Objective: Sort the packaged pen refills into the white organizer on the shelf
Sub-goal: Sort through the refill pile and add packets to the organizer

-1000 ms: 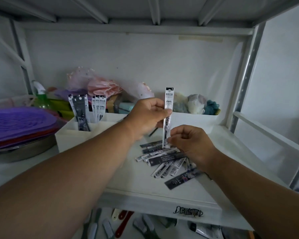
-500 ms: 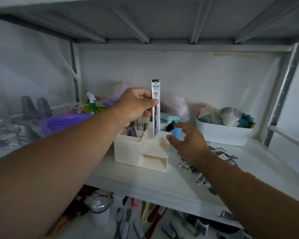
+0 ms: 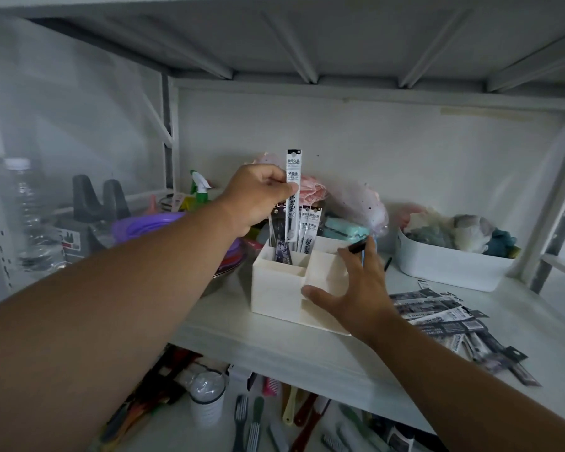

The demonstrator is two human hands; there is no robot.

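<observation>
Refill (image 3: 292,194) now lower, tip entering white organizer's (image 3: 284,282) far compartment
Left hand (image 3: 258,199) pinches it; right hand (image 3: 356,288), fingers spread, now touches organizer; three white packets (image 3: 309,228) stand inside

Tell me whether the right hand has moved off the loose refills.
Yes. The right hand left the pile of refills and now rests against the white organizer, leftward.

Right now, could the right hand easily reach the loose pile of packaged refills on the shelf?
Probably yes: the right hand rests open on the white organizer, and the pile of packaged refills lies beside it, unobstructed.
</observation>
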